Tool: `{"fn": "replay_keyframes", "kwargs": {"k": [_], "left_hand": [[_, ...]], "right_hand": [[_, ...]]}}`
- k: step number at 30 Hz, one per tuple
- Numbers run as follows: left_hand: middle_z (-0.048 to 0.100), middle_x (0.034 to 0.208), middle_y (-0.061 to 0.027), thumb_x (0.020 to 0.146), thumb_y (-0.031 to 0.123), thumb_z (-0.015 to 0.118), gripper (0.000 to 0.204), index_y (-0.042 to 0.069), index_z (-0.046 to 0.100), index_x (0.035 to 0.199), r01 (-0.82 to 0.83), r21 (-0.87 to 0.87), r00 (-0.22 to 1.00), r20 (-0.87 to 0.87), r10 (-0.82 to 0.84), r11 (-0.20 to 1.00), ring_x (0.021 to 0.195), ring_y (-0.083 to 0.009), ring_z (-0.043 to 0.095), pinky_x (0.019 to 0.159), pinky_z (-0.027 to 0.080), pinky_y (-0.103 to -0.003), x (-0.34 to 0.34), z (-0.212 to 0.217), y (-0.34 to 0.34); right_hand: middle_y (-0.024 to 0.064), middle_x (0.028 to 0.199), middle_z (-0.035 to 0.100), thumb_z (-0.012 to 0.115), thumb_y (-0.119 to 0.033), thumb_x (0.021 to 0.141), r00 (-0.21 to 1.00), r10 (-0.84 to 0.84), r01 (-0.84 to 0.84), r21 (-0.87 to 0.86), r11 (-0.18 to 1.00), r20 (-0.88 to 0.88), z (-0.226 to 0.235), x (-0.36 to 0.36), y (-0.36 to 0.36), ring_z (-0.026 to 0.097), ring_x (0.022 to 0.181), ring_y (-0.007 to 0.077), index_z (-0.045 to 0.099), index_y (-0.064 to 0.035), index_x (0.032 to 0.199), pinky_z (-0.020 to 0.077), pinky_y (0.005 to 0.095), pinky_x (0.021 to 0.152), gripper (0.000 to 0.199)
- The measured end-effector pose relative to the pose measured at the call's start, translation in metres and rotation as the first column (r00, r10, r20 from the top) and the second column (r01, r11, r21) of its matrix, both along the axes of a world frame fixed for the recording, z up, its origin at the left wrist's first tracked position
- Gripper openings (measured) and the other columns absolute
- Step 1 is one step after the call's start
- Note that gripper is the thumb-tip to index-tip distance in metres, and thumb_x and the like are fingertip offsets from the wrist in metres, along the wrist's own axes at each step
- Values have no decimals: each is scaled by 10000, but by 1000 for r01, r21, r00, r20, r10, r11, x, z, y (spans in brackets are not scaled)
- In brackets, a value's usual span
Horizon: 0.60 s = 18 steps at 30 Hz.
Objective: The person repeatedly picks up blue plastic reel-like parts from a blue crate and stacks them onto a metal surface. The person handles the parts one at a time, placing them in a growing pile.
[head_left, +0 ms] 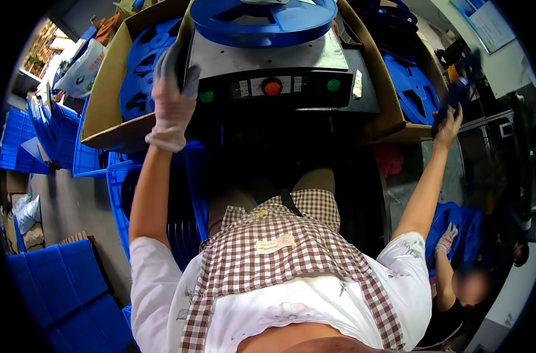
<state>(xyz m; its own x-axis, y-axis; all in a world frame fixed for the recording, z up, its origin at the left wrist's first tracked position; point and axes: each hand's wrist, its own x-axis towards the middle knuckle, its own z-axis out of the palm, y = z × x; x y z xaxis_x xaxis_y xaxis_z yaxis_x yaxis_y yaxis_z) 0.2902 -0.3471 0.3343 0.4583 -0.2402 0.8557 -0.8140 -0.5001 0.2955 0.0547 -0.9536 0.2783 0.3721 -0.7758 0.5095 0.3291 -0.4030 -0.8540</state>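
My left hand [172,97], in a white mesh glove, rests against the front left corner of a grey and black machine [279,70], close to its green button [206,96]. A red button [272,87] sits at the middle of the panel and another green one [334,85] at the right. On top of the machine lies a large blue plastic reel [262,20]. My right hand [448,126] is bare and stretched out to the right, its fingers closed on a dark blue flat piece [450,103] at the edge of a cardboard box [397,126].
Cardboard boxes [106,82] on both sides of the machine hold blue reels [139,65]. Blue plastic crates [62,282] stand at the left and lower left. Another person [456,276] in a white glove crouches at the lower right by more blue reels. I wear a checked apron.
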Motion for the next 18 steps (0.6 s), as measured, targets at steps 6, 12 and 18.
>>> {"fn": "replay_keyframes", "kwargs": {"k": [6,12,18], "left_hand": [[633,1144,-109,905,205,636,419,51,549,1285,-176,598,984,88,155,782,1006,-266,625,833,490,-373,14,55,-53],[621,1077,-102,777,137,570,403,128,594,1180,-87,661,956,265,-123,745,1074,-263,567,960,422,-425,64,50,-67],[629,923,-77,912,160,457,216,130,620,1051,-330,604,898,438,44,726,895,-268,619,813,483,-410,92,45,-73]], "right_hand": [[127,1065,551,478,-407,971,632,635,-773,312,552,444,35,-58,104,543,948,214,471,13,1218,445,337,903,486],[103,969,500,474,-391,964,722,593,-691,348,633,357,38,-95,209,507,861,179,419,12,1218,433,320,841,480],[127,983,503,518,-389,945,745,556,-665,355,657,368,21,-127,249,511,860,183,396,32,1227,429,318,812,521]]}}
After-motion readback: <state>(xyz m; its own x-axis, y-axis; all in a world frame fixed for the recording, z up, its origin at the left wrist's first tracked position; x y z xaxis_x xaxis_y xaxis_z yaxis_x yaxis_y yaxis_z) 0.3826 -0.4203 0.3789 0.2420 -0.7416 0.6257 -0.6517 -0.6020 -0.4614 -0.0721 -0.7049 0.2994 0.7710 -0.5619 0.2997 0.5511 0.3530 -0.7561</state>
